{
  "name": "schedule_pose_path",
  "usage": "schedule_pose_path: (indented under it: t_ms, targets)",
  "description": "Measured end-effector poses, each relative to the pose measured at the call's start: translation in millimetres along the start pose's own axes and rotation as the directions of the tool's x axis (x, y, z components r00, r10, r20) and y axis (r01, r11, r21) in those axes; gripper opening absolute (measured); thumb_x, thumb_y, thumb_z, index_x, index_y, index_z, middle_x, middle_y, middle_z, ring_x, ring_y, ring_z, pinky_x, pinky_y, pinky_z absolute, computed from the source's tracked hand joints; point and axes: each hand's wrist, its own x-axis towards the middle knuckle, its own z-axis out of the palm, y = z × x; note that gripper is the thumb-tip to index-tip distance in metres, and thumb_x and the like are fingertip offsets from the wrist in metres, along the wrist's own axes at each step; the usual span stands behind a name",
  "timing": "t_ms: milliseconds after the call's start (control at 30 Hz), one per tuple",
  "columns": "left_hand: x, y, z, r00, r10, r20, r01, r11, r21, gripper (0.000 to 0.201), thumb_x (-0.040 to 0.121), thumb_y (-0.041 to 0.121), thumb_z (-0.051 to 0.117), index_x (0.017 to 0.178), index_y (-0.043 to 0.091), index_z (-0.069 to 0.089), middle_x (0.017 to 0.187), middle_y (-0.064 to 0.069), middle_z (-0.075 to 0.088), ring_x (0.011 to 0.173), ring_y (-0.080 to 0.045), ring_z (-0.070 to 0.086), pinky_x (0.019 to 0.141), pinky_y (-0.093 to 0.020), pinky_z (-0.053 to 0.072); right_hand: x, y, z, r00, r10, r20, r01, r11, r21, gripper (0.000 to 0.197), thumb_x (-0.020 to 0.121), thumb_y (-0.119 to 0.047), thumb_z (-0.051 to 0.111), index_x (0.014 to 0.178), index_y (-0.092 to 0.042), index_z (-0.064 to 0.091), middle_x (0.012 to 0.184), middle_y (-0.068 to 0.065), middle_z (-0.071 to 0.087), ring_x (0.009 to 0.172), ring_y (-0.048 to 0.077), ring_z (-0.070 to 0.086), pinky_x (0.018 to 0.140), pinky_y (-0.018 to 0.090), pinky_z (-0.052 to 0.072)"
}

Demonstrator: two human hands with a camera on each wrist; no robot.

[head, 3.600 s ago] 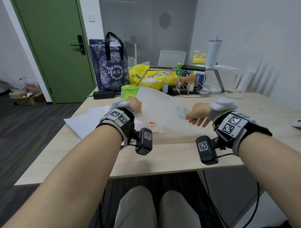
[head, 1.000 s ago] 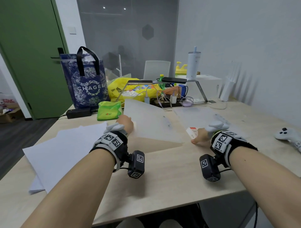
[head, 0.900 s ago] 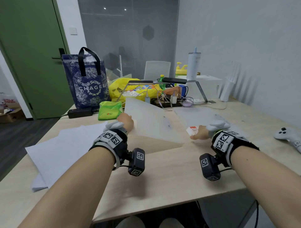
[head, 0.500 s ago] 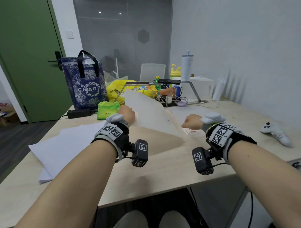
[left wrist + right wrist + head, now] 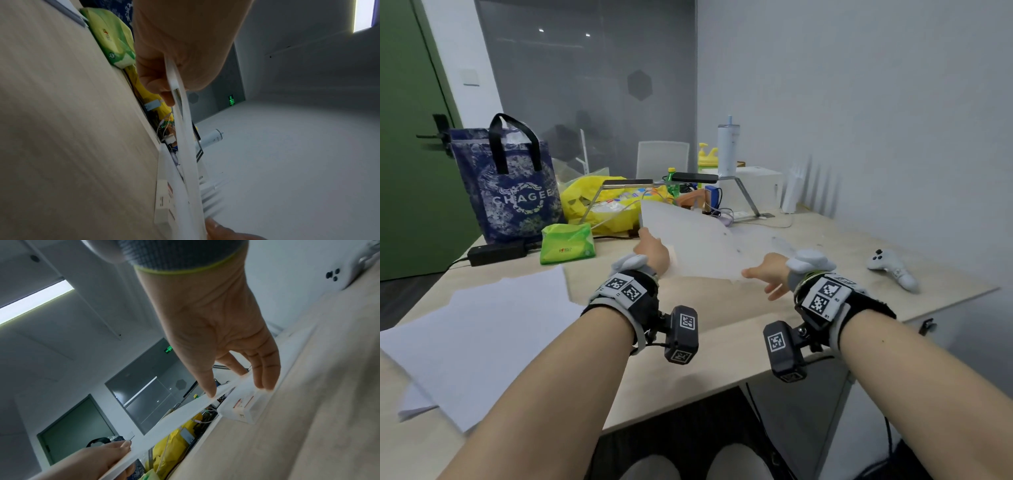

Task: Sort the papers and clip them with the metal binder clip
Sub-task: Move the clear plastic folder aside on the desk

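Note:
My left hand [image 5: 652, 245] pinches the left edge of a thin stack of white sheets [image 5: 698, 246] and holds it tilted above the table; the left wrist view shows thumb and fingers [image 5: 164, 84] clamped on the edge. My right hand [image 5: 760, 281] is at the stack's near right corner. Its fingers are straight, with the thumb [image 5: 210, 392] on the paper's edge [image 5: 176, 417] and the other fingers [image 5: 265, 384] behind it. A small white box with red print [image 5: 242, 408] lies on the table under the stack. More white papers [image 5: 482, 329] lie spread at the left. I see no metal clip.
Along the table's back stand a blue tote bag [image 5: 513, 192], a green tissue pack [image 5: 566, 243], a yellow bag [image 5: 599, 202], a metal stand [image 5: 743, 195] and cables. A black power adapter [image 5: 496, 253] sits back left. A white game controller [image 5: 892, 269] lies right. Another sheet [image 5: 767, 240] lies flat.
My right hand left the small box on the table, rose and opened its fingers at the stack's right corner. The left hand kept holding the raised sheets.

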Motion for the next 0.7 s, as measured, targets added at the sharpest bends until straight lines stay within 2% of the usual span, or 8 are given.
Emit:
schedule_pose_path:
  t_ms: [167, 333, 367, 433, 500, 567, 633, 700]
  targets:
    - [-8.9, 3.8, 18.0, 0.987, 0.048, 0.152, -0.051, 0.999, 0.016, 0.046, 0.1, 0.015, 0.038, 0.145, 0.008, 0.032, 0.137, -0.018, 0.052, 0.123, -0.035, 0.053, 0.102, -0.037, 0.043, -1.0, 17.7, -4.0, 0.997, 0.058, -0.051, -0.057, 0.998, 0.027, 0.053, 0.092, -0.025, 0.059, 0.132, 0.004, 0.04, 0.13, 0.02, 0.047, 0.091, 0.027, 0.053, 0.056, 0.029, 0.049]
    - [-21.4, 8.8, 24.8, 0.955, -0.019, 0.295, -0.012, 0.995, 0.102, 0.053, 0.098, 0.034, 0.045, 0.14, 0.004, 0.035, 0.135, -0.019, 0.051, 0.12, -0.036, 0.054, 0.097, -0.04, 0.048, 2.0, 30.5, -11.1, 0.989, 0.084, -0.12, -0.078, 0.995, 0.055, 0.031, 0.088, -0.029, 0.065, 0.089, -0.002, 0.05, 0.104, 0.012, 0.05, 0.092, 0.023, 0.052, 0.053, 0.025, 0.046]
    - [-23.4, 10.4, 24.4, 0.943, -0.049, 0.331, -0.007, 0.986, 0.166, 0.055, 0.098, 0.036, 0.045, 0.141, 0.003, 0.034, 0.136, -0.018, 0.05, 0.116, -0.035, 0.055, 0.091, -0.038, 0.049, 3.1, 31.8, -13.0, 0.988, 0.086, -0.132, -0.08, 0.996, 0.05, 0.032, 0.087, -0.03, 0.066, 0.085, -0.002, 0.05, 0.101, 0.012, 0.051, 0.09, 0.024, 0.052, 0.054, 0.024, 0.046]
    - [-28.3, 11.0, 21.2, 0.903, -0.101, 0.418, -0.031, 0.954, 0.297, 0.062, 0.097, 0.046, 0.042, 0.144, 0.007, 0.029, 0.135, -0.015, 0.05, 0.092, -0.028, 0.058, 0.064, -0.03, 0.05, 5.9, 34.1, -16.0, 0.984, 0.087, -0.153, -0.078, 0.995, 0.062, 0.034, 0.086, -0.029, 0.067, 0.075, -0.004, 0.048, 0.095, 0.012, 0.052, 0.087, 0.024, 0.052, 0.053, 0.023, 0.044]
    - [-32.0, 9.4, 17.4, 0.865, -0.108, 0.49, -0.111, 0.911, 0.396, 0.07, 0.093, 0.056, 0.039, 0.147, 0.015, 0.024, 0.115, -0.011, 0.06, 0.065, -0.02, 0.052, 0.05, -0.022, 0.04, 7.8, 36.2, -19.1, 0.981, 0.089, -0.175, -0.074, 0.993, 0.091, 0.036, 0.087, -0.025, 0.067, 0.067, -0.006, 0.043, 0.082, 0.01, 0.052, 0.082, 0.024, 0.05, 0.05, 0.023, 0.041]
    - [-35.3, 9.5, 14.7, 0.814, -0.146, 0.562, -0.163, 0.871, 0.463, 0.075, 0.089, 0.062, 0.04, 0.147, 0.017, 0.025, 0.093, -0.009, 0.061, 0.066, -0.021, 0.056, 0.059, -0.024, 0.044, 7.8, 37.1, -22.6, 0.976, 0.075, -0.206, -0.056, 0.994, 0.096, 0.037, 0.087, -0.02, 0.067, 0.065, -0.008, 0.04, 0.069, 0.007, 0.047, 0.075, 0.024, 0.049, 0.048, 0.024, 0.039]
    - [-36.8, 10.9, 14.2, 0.777, -0.185, 0.601, -0.189, 0.843, 0.504, 0.077, 0.089, 0.063, 0.041, 0.147, 0.014, 0.026, 0.117, -0.015, 0.063, 0.106, -0.031, 0.063, 0.089, -0.034, 0.051, 8.4, 35.9, -26.2, 0.968, 0.05, -0.244, -0.035, 0.997, 0.065, 0.034, 0.085, -0.02, 0.067, 0.068, -0.007, 0.041, 0.066, 0.007, 0.047, 0.07, 0.025, 0.05, 0.052, 0.028, 0.041]
    - [-41.0, 14.0, 13.3, 0.774, -0.193, 0.602, -0.22, 0.81, 0.543, 0.079, 0.091, 0.062, 0.041, 0.15, 0.014, 0.023, 0.141, -0.015, 0.05, 0.132, -0.03, 0.048, 0.111, -0.039, 0.039, 6.7, 31.6, -29.2, 0.957, 0.025, -0.288, -0.015, 0.999, 0.037, 0.025, 0.085, -0.019, 0.066, 0.088, -0.001, 0.049, 0.072, 0.011, 0.055, 0.071, 0.027, 0.053, 0.061, 0.033, 0.044]
